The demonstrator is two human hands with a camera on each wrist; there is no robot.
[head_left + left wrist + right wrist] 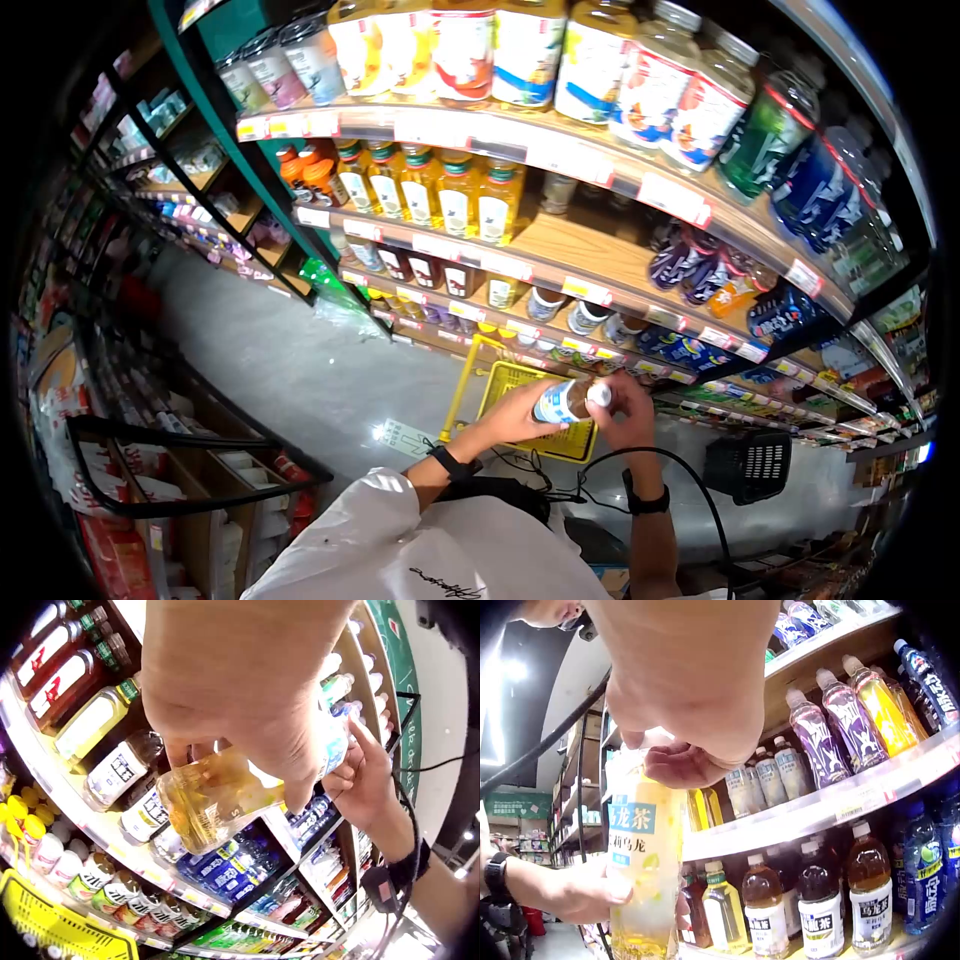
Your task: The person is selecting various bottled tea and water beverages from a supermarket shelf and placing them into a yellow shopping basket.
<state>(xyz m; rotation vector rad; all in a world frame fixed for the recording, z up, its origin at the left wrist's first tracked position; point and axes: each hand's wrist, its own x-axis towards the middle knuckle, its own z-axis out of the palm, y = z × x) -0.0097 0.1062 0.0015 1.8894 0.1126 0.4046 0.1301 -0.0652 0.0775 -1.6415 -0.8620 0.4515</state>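
I hold a clear bottle of yellowish tea (562,400) with a blue-and-white label in front of the drinks shelves. My left hand (515,412) grips its body; the same bottle (214,796) shows under my left palm (247,697). My right hand (622,402) curls its fingers over the white cap end. From the right wrist, the bottle (641,862) stands upright, with my right hand's fingers (682,765) at its top and the left hand (592,889) around its lower part.
Curved shelves (560,255) full of bottled drinks rise in front of me. A yellow shopping basket (525,400) sits on the grey floor below my hands. A black basket (748,465) lies to the right. More racks (150,440) line the aisle's left side.
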